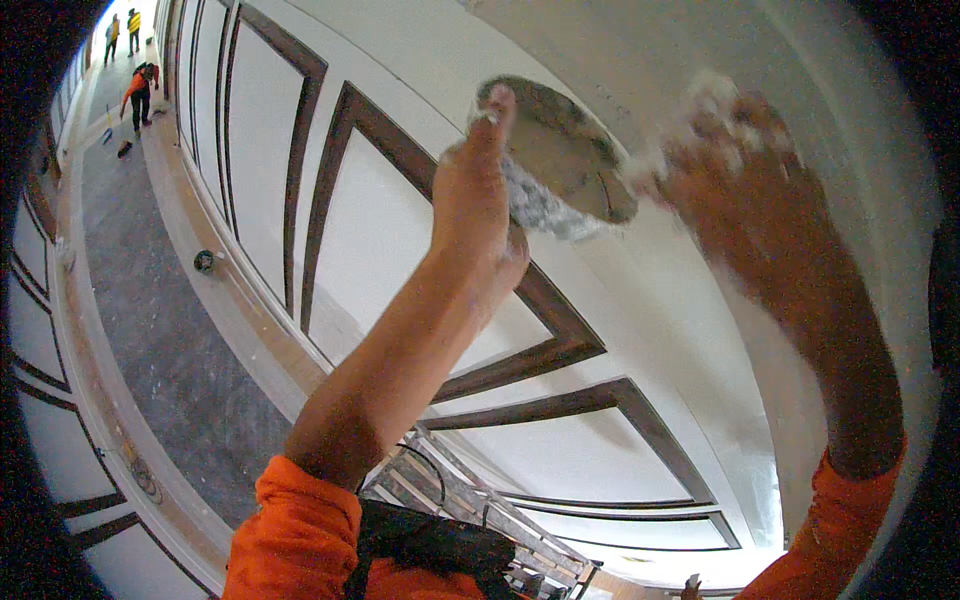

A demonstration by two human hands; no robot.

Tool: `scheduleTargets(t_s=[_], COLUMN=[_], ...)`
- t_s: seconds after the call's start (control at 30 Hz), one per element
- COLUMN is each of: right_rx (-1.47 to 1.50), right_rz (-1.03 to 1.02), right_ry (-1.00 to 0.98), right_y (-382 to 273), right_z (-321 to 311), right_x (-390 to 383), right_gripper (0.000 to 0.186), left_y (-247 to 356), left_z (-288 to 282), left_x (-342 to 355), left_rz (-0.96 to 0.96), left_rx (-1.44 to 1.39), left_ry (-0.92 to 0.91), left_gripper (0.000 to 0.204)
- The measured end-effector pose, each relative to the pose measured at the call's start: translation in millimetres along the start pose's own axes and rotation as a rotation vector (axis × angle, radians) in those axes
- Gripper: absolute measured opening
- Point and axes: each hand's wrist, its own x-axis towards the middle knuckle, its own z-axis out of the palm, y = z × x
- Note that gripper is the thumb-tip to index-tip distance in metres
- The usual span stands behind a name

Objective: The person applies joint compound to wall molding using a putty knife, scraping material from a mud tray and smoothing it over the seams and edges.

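My left hand (483, 200) grips a round, smudged grey-brown dish-like object (563, 150), its thumb over the near rim. A crumpled or mottled silvery-grey part shows along the object's lower side; what it is, I cannot tell. My right hand (735, 190) is raised just right of the object, against or close to the cream upper surface (620, 50). White material coats its blurred fingers, and I cannot make out whether they hold anything. Both forearms come up from orange sleeves.
White walls with dark-framed panels (380, 230) line the long corridor. Down it, a person in orange (140, 95) bends over, and two people in yellow vests (123, 32) stand farther back. A small dark round item (205, 262) lies on the floor. A ladder-like frame (430, 480) is below me.
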Motion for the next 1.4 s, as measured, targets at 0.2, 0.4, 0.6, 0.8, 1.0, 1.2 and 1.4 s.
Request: scheduleTargets(t_s=[0.2,0.4,0.6,0.8,1.0,1.2,1.4], right_rx=[0.134,0.110,0.015,0.103,0.256,0.398,0.183], right_rz=[0.257,0.442,0.677,0.874,0.891,0.804,0.410], right_ry=[-0.216,-0.107,0.219,0.365,0.262,0.148,0.434], right_y=[-32.3,-42.3,-76.2,-103.7,-123.9,-149.8,-66.5], right_z=[-19.2,-32.6,37.4,99.4,109.6,78.1,47.5], right_x=[-100.2,-69.5,45.0,114.8,128.4,98.7,110.4], right_gripper=[0.025,0.039,0.054,0.057,0.061,0.060,0.031], left_y=[-37.9,-27.4,9.7,27.9,20.5,11.1,24.6], left_z=[9.1,-6.5,-31.8,-64.7,-88.3,-111.2,-86.8], left_x=[-30.8,-22.0,11.7,55.0,63.0,50.2,58.0], left_rz=[-0.151,-0.092,0.090,0.122,0.111,-0.053,0.019], left_rx=[-0.072,-0.040,0.026,-0.019,0.051,-0.011,-0.040], left_ry=[-0.064,-0.030,0.032,-0.060,-0.044,-0.055,-0.144], left_gripper=[0.062,0.058,0.051,0.046,0.052,0.059,0.054])
